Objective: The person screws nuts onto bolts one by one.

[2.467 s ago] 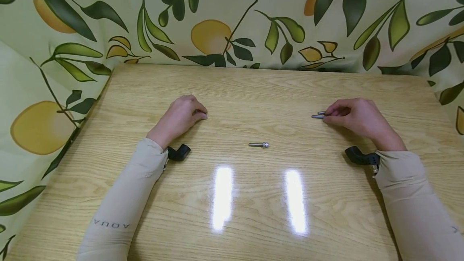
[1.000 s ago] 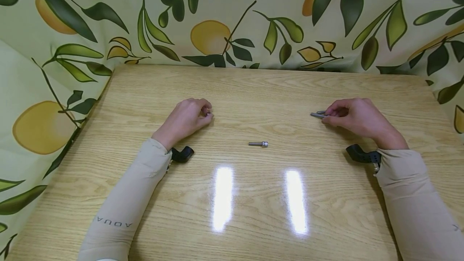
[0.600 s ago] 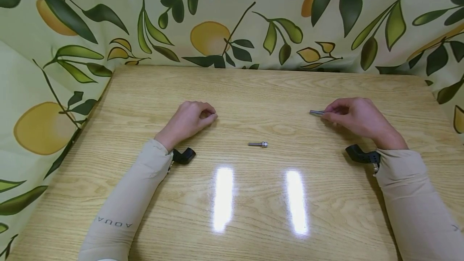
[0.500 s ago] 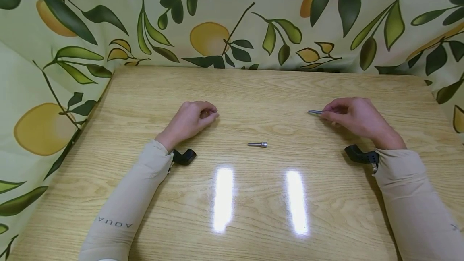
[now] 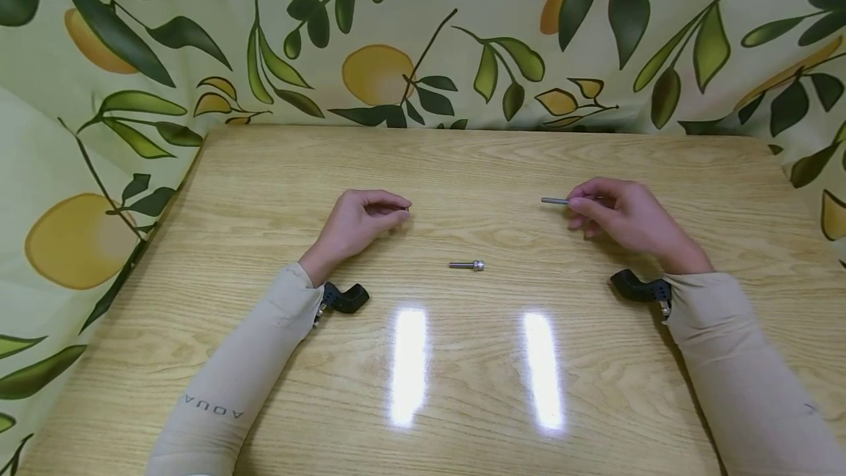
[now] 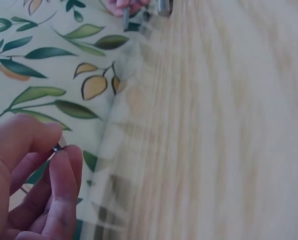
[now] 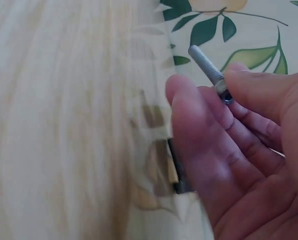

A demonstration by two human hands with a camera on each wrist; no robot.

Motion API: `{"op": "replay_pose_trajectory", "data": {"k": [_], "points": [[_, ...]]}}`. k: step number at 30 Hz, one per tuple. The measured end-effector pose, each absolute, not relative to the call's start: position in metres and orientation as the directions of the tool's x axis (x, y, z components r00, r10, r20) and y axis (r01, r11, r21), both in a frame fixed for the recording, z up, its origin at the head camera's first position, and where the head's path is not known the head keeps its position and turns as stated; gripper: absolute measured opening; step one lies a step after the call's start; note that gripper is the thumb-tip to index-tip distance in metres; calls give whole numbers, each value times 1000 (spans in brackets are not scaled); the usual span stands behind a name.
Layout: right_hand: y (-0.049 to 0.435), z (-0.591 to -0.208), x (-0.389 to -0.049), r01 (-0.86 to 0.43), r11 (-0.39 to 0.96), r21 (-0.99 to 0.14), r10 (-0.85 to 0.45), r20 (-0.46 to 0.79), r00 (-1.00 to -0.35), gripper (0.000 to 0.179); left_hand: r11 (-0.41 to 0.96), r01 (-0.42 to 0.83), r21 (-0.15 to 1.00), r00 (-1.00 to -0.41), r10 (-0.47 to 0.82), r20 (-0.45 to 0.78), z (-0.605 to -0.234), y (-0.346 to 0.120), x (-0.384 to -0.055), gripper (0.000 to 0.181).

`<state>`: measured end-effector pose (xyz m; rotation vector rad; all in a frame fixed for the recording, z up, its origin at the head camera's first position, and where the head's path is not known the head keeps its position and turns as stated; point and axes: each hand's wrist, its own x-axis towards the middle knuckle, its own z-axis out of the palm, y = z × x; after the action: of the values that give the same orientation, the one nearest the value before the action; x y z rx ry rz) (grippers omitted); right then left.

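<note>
In the head view my left hand [image 5: 362, 220] is raised above the table left of centre. Its thumb and fingertips pinch a small shiny metal nut [image 6: 58, 148], mostly covered by the fingers. My right hand [image 5: 615, 213] holds a threaded metal bolt [image 7: 206, 65] between thumb and fingers. The shank [image 5: 554, 200] points left toward the other hand, and its socket head [image 7: 223, 95] shows by the thumb in the right wrist view. A second bolt [image 5: 466, 265] lies on the table between the hands and nearer to me, head to the right, a nut up against the head.
A glossy wood-grain table [image 5: 476, 358] mirrors two bright light strips. Fabric printed with fruit and leaves [image 5: 423, 42] hangs along the back and left edges. Black camera mounts [image 5: 346, 298] stick out from both wrists.
The right hand has lifted and moved left with its bolt. The left hand has moved right. Earlier two metal rod ends showed by the right fingers; now one shows. The lying bolt stays put.
</note>
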<state>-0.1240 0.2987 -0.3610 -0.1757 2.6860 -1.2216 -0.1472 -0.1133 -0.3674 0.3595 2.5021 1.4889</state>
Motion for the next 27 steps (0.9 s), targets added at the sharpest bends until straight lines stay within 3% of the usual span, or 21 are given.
{"op": "replay_pose_trajectory", "data": {"k": [11, 27], "points": [[272, -371, -121, 70, 379, -923, -136, -131, -982, 33, 351, -6, 936, -944, 308, -121, -374, -103, -141, 23], [245, -376, -112, 80, 134, -988, -160, -101, -982, 25, 186, -102, 977, -922, 350, -163, -379, -97, -136, 25]]}}
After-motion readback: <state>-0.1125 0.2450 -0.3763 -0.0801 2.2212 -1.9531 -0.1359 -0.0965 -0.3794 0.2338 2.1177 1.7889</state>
